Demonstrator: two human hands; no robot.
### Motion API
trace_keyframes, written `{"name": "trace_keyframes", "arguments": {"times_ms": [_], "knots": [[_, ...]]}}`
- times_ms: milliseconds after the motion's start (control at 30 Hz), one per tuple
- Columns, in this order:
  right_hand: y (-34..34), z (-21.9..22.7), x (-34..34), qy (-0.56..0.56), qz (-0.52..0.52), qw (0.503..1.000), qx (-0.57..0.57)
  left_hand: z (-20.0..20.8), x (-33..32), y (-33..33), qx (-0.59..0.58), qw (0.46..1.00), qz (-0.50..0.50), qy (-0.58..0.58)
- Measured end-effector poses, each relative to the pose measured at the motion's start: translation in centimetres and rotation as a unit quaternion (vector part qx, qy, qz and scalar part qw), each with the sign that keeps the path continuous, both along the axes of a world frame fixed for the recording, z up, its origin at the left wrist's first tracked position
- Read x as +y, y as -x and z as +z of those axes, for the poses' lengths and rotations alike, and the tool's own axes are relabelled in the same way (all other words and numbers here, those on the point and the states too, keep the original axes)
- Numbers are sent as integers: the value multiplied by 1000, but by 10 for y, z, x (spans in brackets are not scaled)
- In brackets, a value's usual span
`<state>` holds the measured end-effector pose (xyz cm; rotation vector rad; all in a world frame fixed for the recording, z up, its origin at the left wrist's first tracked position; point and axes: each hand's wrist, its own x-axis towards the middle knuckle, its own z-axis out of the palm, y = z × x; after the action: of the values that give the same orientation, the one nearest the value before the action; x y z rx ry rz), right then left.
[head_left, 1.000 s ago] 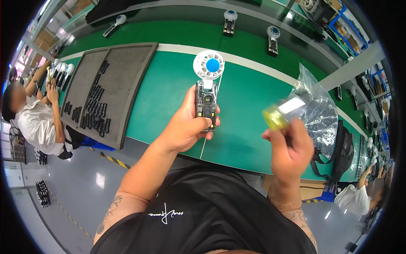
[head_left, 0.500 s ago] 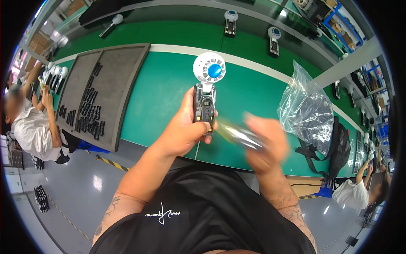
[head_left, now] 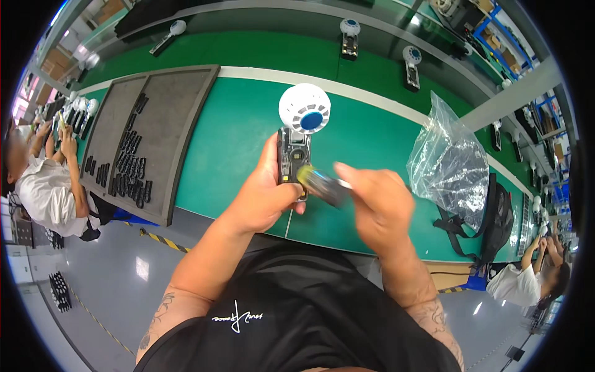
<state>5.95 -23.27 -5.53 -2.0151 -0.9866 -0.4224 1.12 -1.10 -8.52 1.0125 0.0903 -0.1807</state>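
My left hand is closed round the dark body of a handheld fan-like device, with the thumb pressed on its lower part. Its round white slotted head has a blue centre and points away from me. Inner parts show on the upper side of the body. In the closed fingers of my right hand is a blurred screwdriver-like tool, with a dark, clear body and a yellow-green rounded end. That end is over the device's body, close to my left thumb; whether they touch I cannot tell.
A grey divided tray with several small black parts lies left on the green table. To the right are a clear plastic bag and a black bag. Similar devices stand beyond; people sit either side.
My right hand has moved left, bringing the tool's yellow-green end over the device. The device's head has tipped slightly, and the left hand keeps its grip.
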Motion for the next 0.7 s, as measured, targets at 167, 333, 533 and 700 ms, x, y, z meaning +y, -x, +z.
{"name": "trace_keyframes", "arguments": {"times_ms": [167, 333, 533, 700], "knots": [[-5, 2, -3, -109, -41, 993, -30, 6, -11, 8, -30, 999, 4, -11], [-17, -8, -9, 24, -38, 998, -40, -12, -4, 0, -12, 999, 27, 39], [-27, -22, -27, 65, -107, 981, 150, -27, 22, -9, 37, 990, 62, 118], [-40, -56, -33, 140, -86, 979, 117, -33, 27, -12, -26, 996, 54, 69]]}}
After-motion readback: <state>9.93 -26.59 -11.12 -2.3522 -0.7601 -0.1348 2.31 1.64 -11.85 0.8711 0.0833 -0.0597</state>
